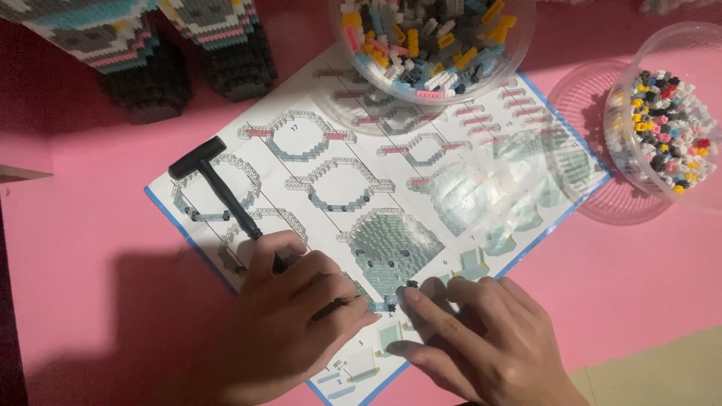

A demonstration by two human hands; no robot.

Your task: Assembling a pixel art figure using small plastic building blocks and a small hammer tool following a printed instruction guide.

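Black hammer-shaped tool (pixel 226 197): a slim plastic stick with a crosswise head, lying slantwise over the left half of the sheet; head far-left, shaft running near-right into the left hand.
Left hand (pixel 289 319): curled closed around the near end of the tool's shaft, knuckles up, resting on the sheet so the head stays clear of the work.
Tiny dark brick piece (pixel 411 284): a small black-and-pale bit between the two hands at the near edge of the sheet, right at a fingertip of the right hand; too small to tell its shape.
Right hand (pixel 474 338): flat and spread, palm down, holding nothing; its fingers (pixel 421 301) press at the small piece and pin the sheet's near corner, likely to keep both steady.
Printed instruction sheet (pixel 391 188): white paper with a blue border, showing ring-shaped and block-shaped build steps in pale green and grey; laid at an angle on the surface, facing the person for reading.
Pink surface (pixel 90 248): carries everything.
Striped brick-built model (pixel 158 53): dark, grey, pink and teal, standing far left, apart from the sheet.
Clear round bowl of mixed bricks (pixel 432 41): at the far middle, overlapping the sheet's far edge.
Second clear bowl of mixed bricks (pixel 665 131): far right, just off the sheet, within reach.
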